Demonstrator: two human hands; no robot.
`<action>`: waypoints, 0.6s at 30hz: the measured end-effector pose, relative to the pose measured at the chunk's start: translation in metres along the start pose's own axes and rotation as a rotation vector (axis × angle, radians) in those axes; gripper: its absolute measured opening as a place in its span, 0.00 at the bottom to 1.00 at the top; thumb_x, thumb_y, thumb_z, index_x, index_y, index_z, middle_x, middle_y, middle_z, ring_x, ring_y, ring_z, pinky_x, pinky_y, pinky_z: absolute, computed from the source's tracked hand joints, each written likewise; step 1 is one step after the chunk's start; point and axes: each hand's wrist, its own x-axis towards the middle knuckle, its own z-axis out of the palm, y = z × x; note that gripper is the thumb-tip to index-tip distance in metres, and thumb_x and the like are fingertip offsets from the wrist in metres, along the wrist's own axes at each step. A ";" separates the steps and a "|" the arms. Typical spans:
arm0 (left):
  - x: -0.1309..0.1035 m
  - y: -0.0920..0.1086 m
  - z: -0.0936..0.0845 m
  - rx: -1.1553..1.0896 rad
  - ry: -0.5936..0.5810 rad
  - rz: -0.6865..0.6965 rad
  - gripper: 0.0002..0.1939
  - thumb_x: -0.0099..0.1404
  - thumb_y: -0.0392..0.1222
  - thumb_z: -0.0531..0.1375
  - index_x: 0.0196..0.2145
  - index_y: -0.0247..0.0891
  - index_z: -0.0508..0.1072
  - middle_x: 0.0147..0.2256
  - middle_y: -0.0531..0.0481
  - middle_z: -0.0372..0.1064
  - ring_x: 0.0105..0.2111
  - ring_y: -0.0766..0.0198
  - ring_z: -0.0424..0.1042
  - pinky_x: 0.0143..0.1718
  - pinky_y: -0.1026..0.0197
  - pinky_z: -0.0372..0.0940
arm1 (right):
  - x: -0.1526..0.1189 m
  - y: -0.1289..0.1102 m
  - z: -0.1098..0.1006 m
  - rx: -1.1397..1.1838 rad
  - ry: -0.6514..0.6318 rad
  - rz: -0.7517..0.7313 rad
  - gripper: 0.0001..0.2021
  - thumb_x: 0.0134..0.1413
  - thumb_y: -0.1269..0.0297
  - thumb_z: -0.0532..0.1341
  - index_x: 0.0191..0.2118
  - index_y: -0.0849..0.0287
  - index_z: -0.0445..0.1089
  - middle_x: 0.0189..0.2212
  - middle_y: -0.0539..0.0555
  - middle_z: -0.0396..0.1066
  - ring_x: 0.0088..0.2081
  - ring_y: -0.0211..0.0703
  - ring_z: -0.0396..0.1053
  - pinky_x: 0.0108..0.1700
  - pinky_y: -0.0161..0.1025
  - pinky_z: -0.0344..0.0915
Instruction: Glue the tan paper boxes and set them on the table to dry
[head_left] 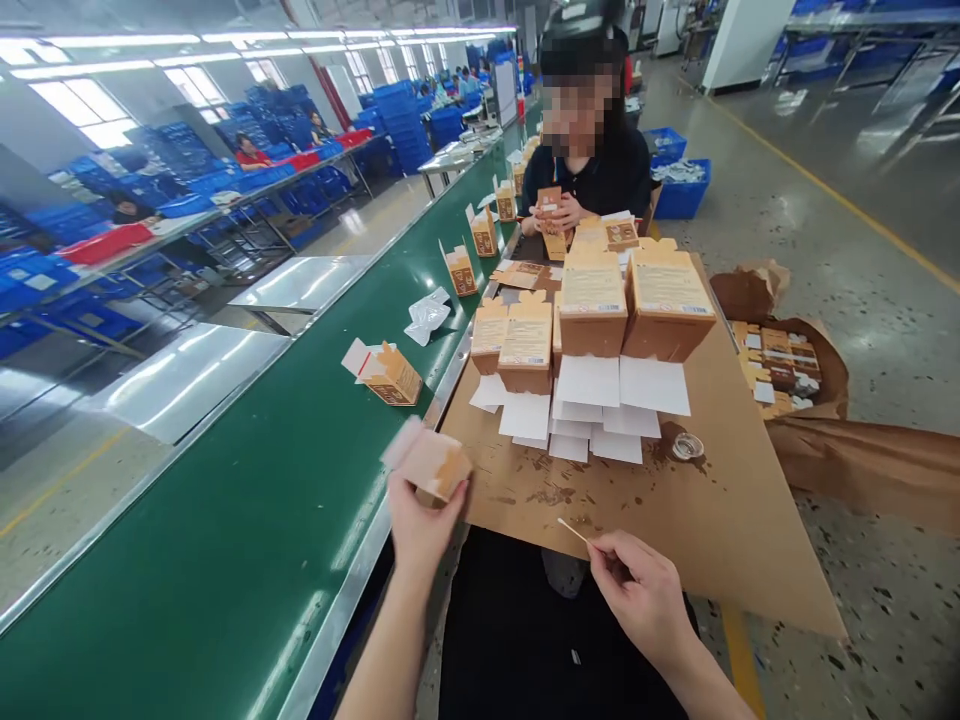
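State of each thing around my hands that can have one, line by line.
Left hand: closed on a carton
Held carton: flap out, blurred
Right hand: pinching a swab
Swab: held, white tip outward
Stacked cartons: white flaps extended
Nearest belt carton: open, flaps out
Plastic bag: crumpled
Clear dish: uncovered, contents unclear
Cardboard sheet: dark-spotted, seemingly damp

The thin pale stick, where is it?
In the head view, the thin pale stick is low, right of centre, pinched in the right hand by the near edge of the brown cardboard sheet.
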 end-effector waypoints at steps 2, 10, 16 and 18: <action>0.026 0.000 -0.034 0.073 0.217 -0.025 0.46 0.45 0.62 0.88 0.53 0.50 0.70 0.52 0.46 0.80 0.62 0.31 0.83 0.73 0.23 0.71 | 0.000 0.004 -0.007 0.000 0.011 0.016 0.18 0.77 0.54 0.66 0.31 0.48 0.80 0.22 0.51 0.75 0.21 0.47 0.71 0.23 0.42 0.72; 0.103 -0.018 -0.112 0.277 0.251 -0.233 0.51 0.35 0.58 0.87 0.49 0.50 0.64 0.55 0.38 0.79 0.67 0.23 0.79 0.73 0.19 0.70 | 0.008 0.004 -0.013 0.051 0.155 0.108 0.20 0.73 0.45 0.70 0.29 0.46 0.82 0.22 0.52 0.75 0.22 0.50 0.70 0.23 0.45 0.73; 0.055 -0.019 -0.085 0.057 0.517 0.193 0.48 0.43 0.60 0.85 0.56 0.47 0.70 0.65 0.36 0.69 0.70 0.34 0.76 0.75 0.31 0.72 | 0.001 0.016 -0.046 -0.014 0.231 0.112 0.21 0.70 0.42 0.72 0.29 0.48 0.86 0.22 0.55 0.79 0.20 0.51 0.75 0.23 0.43 0.77; 0.048 0.007 -0.062 -0.040 0.388 0.274 0.39 0.53 0.64 0.81 0.54 0.46 0.74 0.58 0.41 0.72 0.61 0.41 0.80 0.69 0.36 0.77 | -0.003 0.023 -0.058 -0.061 0.294 0.134 0.22 0.69 0.39 0.72 0.28 0.48 0.86 0.22 0.55 0.79 0.20 0.51 0.76 0.23 0.43 0.78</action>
